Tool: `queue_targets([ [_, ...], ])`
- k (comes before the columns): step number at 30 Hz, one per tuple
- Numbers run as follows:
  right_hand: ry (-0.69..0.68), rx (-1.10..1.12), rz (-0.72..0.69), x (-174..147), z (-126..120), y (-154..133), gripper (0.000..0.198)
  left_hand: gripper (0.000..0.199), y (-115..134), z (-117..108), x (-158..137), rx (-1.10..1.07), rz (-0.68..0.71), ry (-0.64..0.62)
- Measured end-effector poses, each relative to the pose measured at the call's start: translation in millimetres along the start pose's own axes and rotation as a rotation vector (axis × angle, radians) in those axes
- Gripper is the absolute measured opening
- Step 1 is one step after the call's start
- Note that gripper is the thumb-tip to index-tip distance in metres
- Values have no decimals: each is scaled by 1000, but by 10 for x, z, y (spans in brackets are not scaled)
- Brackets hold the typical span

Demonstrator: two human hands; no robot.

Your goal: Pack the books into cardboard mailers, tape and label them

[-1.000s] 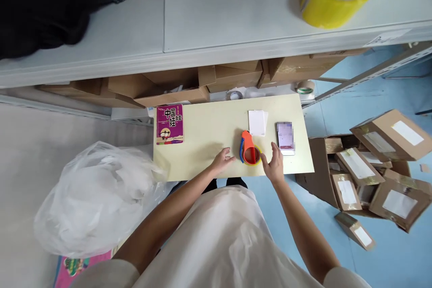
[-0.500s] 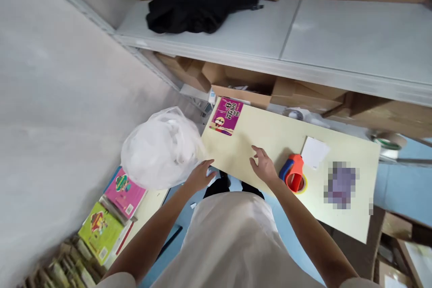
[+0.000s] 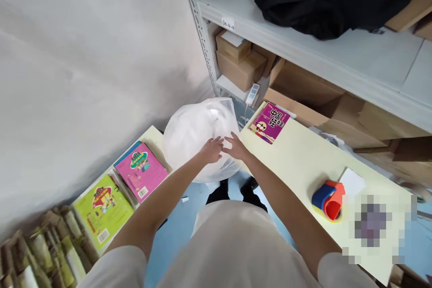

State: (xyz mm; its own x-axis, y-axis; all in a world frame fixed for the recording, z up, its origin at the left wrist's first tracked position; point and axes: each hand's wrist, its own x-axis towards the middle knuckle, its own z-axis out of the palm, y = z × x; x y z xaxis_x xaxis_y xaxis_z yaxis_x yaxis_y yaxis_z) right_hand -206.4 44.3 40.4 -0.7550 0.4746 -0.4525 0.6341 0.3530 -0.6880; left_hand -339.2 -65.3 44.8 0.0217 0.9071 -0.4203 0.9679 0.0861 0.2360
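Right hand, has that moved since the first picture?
Yes. Judged against the table, the right hand has moved left, from beside the tape dispenser to the plastic bag at the table's left end.

“中国娃娃” is printed on the purple book (image 3: 269, 122) at the table's (image 3: 293, 157) far-left corner. “-4-4” is written on the shelf-edge label (image 3: 228, 23).

Bag (image 3: 191, 132): translucent white plastic, bulging, rounded, film creased, a corner peaking at far right. Pale contents, too hazy to name. Sits off the left end of the worktop (image 3: 300, 150), beneath my fingers (image 3: 217, 141); contact unclear.
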Motion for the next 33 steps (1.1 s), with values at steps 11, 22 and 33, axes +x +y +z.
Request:
queue_targets([
  [11,129,-42,-17,-152,-306,-424,29,66,-115,163,170,-41,-71,36],
  [22,470,140,-301,-965,-1145,-1119,31,51,-190,37,129,64,-240,103],
  [33,992,194,-611,-2462,-2054,-1547,20,67,159,-268,-90,-634,-267,306],
])
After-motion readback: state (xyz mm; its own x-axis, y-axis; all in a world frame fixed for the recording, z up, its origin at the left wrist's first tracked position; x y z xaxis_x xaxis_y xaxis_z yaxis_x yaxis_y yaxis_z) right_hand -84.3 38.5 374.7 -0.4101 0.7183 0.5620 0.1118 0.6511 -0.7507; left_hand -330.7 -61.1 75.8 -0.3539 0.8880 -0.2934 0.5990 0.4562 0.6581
